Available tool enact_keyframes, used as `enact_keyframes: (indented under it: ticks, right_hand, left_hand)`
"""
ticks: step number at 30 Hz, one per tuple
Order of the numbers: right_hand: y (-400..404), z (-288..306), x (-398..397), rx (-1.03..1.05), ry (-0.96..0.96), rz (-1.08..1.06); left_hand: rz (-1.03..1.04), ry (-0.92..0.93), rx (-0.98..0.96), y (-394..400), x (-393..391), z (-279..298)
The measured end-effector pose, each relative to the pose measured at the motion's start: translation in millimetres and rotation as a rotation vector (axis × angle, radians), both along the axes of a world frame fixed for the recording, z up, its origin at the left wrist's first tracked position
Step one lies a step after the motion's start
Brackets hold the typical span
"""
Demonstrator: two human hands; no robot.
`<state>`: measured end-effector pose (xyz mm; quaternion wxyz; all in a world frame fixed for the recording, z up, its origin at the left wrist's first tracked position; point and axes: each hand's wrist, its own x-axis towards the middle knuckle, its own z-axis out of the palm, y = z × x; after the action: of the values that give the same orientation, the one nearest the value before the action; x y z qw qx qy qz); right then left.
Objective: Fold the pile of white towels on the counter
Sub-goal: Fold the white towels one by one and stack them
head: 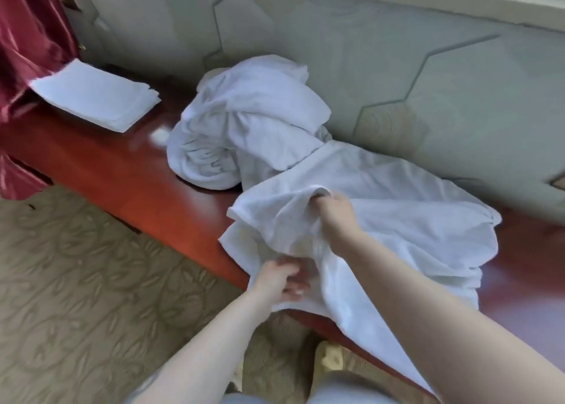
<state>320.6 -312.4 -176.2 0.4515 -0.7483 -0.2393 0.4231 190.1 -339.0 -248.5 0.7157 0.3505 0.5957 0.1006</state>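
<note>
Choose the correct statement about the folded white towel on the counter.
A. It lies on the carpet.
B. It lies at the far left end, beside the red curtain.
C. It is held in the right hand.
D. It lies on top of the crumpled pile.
B: the folded towel lies flat on the counter at its far left end, next to the red curtain, apart from the crumpled pile and from both hands.

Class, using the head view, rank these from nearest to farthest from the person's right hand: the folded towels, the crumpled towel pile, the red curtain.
From the right hand:
1. Crumpled towel pile, just beyond, by the wall.
2. Folded towels, farther left on the counter.
3. Red curtain, far left edge.
</note>
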Motion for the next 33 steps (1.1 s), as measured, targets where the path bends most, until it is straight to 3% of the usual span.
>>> enact_keyframes:
  ticks: [2, 4, 6, 7, 9, 12, 15, 19, 22, 25, 29, 33]
  right_hand:
    - [-2.3, -0.6, 8.4, 0.014, 0.208, -0.509]
    - [-12.0, -3.9, 13.9, 0.094, 0.277, -0.970]
    - [-22.4, -10.2, 4.0, 0.140, 0.171, -1.102]
    - [-26.8, -13.7, -8.6, 0.157, 0.113, -1.034]
    - [-33.2, -22.1, -41.9, 0.061, -0.059, -0.699]
    - [-38.7, -42.4, -83.3, -0.171, -0.334, -0.220]
    - [-39.7, -49.7, -110.3, -0.283, -0.455, 0.029]
    - [-44.7, -36.5, -120.4, -0.250, -0.540, 0.140]
    - [-40.1, -20.4, -117.2, -0.148, -0.463, 0.243]
    - [-38.1, -6.8, -116.0, 0.018, -0.372, 0.332]
    - [-49.3, 6.0, -121.0, 0.095, -0.369, 0.291]
    - [-65.3, 7.2, -124.8, 0.199, -0.300, 0.232]
  left_hand:
    - [0.105, 0.012, 0.123, 21.4, -44.1, 5.5]
    - [0.096, 0.110, 0.380, 47.9, -73.0, 5.5]
    - [-0.159, 0.305, 0.656, 68.7, -85.9, -1.9]
    - [-0.340, 0.377, 0.730, 77.2, -89.1, -8.5]
    - [-0.604, 0.430, 0.807, 89.1, -91.6, -18.2]
    - [-0.657, 0.389, 0.838, 98.3, -90.1, -28.8]
    - [-0.701, 0.340, 0.796, 100.0, -96.0, -28.1]
    - [-0.637, 0.086, 0.979, 99.0, -118.4, -11.4]
    - [-0.568, -0.142, 1.105, 103.4, -130.2, 9.5]
    - [-0.439, -0.247, 1.138, 101.5, -134.2, 30.5]
    - [-0.225, -0.297, 1.012, 90.2, -134.3, 45.0]
    - [0.024, -0.511, 0.673, 83.0, -125.3, 58.6]
